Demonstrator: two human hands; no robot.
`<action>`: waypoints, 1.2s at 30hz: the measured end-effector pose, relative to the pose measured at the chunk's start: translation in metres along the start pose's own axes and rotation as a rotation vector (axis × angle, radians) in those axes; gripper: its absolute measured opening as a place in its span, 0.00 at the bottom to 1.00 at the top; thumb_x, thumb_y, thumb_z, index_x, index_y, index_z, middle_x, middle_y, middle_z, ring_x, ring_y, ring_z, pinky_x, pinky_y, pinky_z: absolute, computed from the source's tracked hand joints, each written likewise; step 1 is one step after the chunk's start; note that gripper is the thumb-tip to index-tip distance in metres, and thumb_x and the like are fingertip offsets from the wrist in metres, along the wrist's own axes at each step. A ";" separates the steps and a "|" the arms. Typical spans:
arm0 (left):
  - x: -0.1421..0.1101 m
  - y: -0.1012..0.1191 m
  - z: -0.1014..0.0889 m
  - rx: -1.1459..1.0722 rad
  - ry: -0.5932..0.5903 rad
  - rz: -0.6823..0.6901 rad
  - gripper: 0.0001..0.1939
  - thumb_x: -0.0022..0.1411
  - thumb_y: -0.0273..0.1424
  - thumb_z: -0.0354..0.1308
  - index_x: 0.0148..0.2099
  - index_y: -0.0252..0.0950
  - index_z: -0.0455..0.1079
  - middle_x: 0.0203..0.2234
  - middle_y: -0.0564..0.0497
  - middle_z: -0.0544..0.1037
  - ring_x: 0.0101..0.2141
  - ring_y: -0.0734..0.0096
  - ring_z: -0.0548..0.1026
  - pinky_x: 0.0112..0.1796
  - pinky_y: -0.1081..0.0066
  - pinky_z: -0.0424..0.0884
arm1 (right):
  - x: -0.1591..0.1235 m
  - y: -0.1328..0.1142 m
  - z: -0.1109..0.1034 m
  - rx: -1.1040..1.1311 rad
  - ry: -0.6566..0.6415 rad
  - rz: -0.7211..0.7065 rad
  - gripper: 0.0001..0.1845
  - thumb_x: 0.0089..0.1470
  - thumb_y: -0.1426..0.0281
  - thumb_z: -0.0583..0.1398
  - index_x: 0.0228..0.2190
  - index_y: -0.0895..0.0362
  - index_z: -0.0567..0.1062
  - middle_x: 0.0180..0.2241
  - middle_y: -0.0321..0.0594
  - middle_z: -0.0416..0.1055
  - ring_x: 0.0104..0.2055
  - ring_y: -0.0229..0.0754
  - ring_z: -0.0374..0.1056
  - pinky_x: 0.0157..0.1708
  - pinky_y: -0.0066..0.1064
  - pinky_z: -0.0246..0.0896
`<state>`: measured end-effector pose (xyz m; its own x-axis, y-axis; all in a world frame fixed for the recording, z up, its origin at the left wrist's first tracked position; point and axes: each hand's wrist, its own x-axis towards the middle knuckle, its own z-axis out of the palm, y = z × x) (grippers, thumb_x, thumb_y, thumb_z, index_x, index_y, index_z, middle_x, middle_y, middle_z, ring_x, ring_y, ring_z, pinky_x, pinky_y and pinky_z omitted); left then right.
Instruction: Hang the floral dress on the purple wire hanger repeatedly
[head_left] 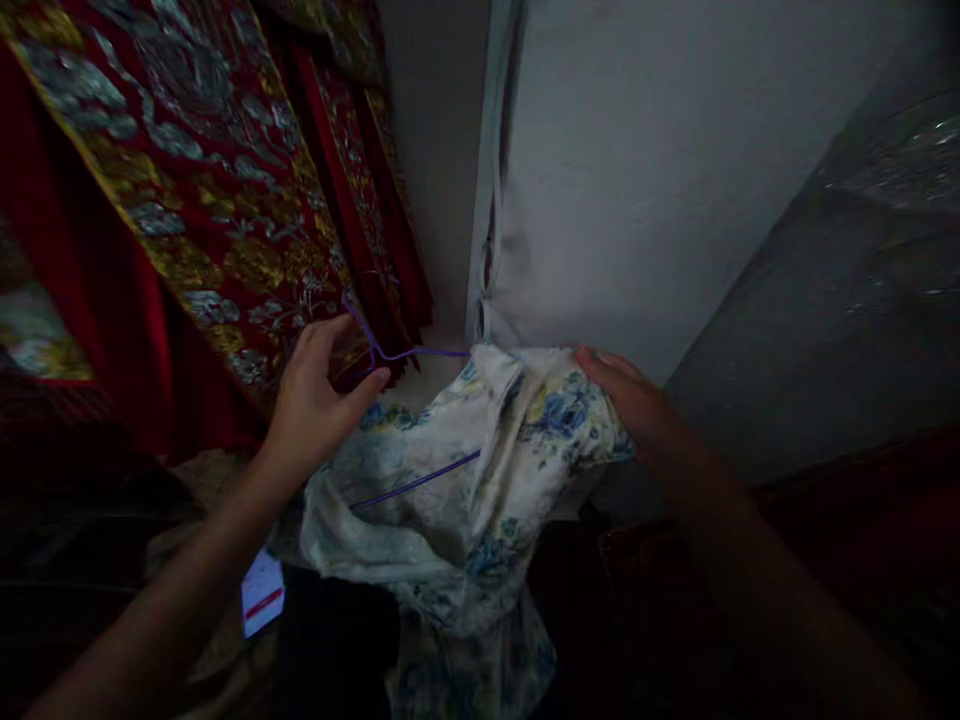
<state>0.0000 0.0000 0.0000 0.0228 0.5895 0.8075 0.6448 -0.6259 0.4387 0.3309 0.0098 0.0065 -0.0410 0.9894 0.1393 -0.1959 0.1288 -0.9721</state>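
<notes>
A white garment (555,420) with blue and yellow flowers hangs on a thin purple clothes hanger (431,351). The hanger's hook points up and left; its lower bar shows through the wide neck opening. My left hand (319,390) is curled loosely around the hanger near the hook, with a gap between thumb and fingers. On the right, my right hand (626,395) grips the garment's shoulder, thumb along the top edge and the other fingers mostly hidden behind the cloth. The lower part of the garment drops into shadow.
Red cloths with gold and silver embroidery (225,200) hang at the left. Ahead is a pale wall (637,170) with a light vertical strip (491,150). Clear plastic sheeting (847,270) covers the right side. A white tag (262,592) with a red mark lies below my left forearm.
</notes>
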 end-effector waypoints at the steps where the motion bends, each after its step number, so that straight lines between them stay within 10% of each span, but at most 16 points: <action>1: -0.005 0.007 0.000 -0.013 0.119 0.044 0.27 0.60 0.34 0.66 0.61 0.39 0.69 0.52 0.46 0.73 0.52 0.56 0.73 0.52 0.56 0.73 | 0.012 -0.004 -0.004 0.022 0.014 -0.024 0.20 0.43 0.53 0.72 0.30 0.55 0.79 0.28 0.42 0.81 0.34 0.52 0.80 0.33 0.36 0.77; 5: -0.026 0.029 0.005 -0.059 0.203 0.209 0.13 0.66 0.28 0.58 0.52 0.42 0.75 0.44 0.50 0.76 0.47 0.62 0.75 0.50 0.61 0.73 | 0.054 -0.018 -0.021 0.092 0.059 -0.136 0.19 0.52 0.52 0.66 0.33 0.55 0.79 0.31 0.44 0.81 0.42 0.53 0.79 0.41 0.39 0.77; 11: -0.059 0.028 0.054 -0.138 -0.496 0.091 0.31 0.68 0.25 0.52 0.71 0.42 0.56 0.34 0.53 0.77 0.31 0.71 0.75 0.36 0.71 0.71 | 0.067 -0.009 -0.046 0.100 0.110 -0.226 0.23 0.61 0.48 0.56 0.38 0.53 0.78 0.37 0.45 0.81 0.47 0.52 0.77 0.43 0.42 0.75; 16: -0.066 0.015 0.101 -0.052 -0.644 -0.086 0.34 0.68 0.27 0.51 0.73 0.44 0.49 0.36 0.52 0.79 0.30 0.68 0.77 0.33 0.71 0.68 | 0.039 0.020 -0.058 0.112 0.271 -0.154 0.21 0.61 0.49 0.55 0.38 0.52 0.77 0.35 0.45 0.80 0.44 0.53 0.77 0.38 0.43 0.74; 20: -0.077 0.016 0.115 0.033 -0.740 -0.115 0.16 0.71 0.34 0.51 0.56 0.39 0.73 0.32 0.48 0.81 0.33 0.62 0.79 0.34 0.70 0.67 | 0.032 0.032 -0.077 0.059 0.344 -0.142 0.20 0.57 0.49 0.60 0.37 0.52 0.76 0.34 0.44 0.79 0.39 0.51 0.77 0.35 0.41 0.72; 24: -0.102 0.026 0.114 -0.015 -0.777 -0.154 0.15 0.71 0.40 0.52 0.38 0.39 0.75 0.27 0.50 0.79 0.31 0.62 0.79 0.32 0.70 0.64 | 0.027 0.042 -0.091 -0.253 0.512 -0.334 0.20 0.50 0.56 0.65 0.42 0.54 0.77 0.38 0.43 0.77 0.40 0.48 0.73 0.40 0.40 0.69; 29: -0.138 0.044 0.118 -0.085 -0.520 -0.356 0.10 0.65 0.31 0.55 0.29 0.38 0.67 0.24 0.52 0.74 0.31 0.64 0.75 0.34 0.70 0.63 | -0.048 0.109 -0.036 -0.358 0.882 -0.554 0.17 0.54 0.60 0.62 0.42 0.56 0.77 0.45 0.45 0.74 0.46 0.46 0.69 0.46 0.37 0.64; 32: -0.152 0.056 0.120 -0.148 -0.398 -0.404 0.08 0.62 0.29 0.55 0.29 0.38 0.64 0.26 0.52 0.72 0.32 0.65 0.73 0.35 0.70 0.64 | -0.101 0.166 0.021 -0.130 0.635 -0.183 0.16 0.56 0.55 0.62 0.32 0.56 0.77 0.29 0.39 0.73 0.33 0.44 0.69 0.36 0.34 0.64; 36: -0.158 0.065 0.110 -0.241 -0.381 -0.366 0.04 0.65 0.30 0.54 0.35 0.37 0.67 0.34 0.48 0.72 0.39 0.62 0.72 0.41 0.67 0.67 | -0.118 0.194 0.062 -0.079 0.350 0.017 0.22 0.52 0.49 0.64 0.37 0.54 0.79 0.39 0.44 0.78 0.44 0.51 0.72 0.44 0.37 0.67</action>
<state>0.1221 -0.0781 -0.1426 0.1333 0.9036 0.4070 0.4717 -0.4191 0.7758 0.2369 -0.0862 -0.1868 0.2973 0.9527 0.0631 -0.1208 0.1031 -0.9873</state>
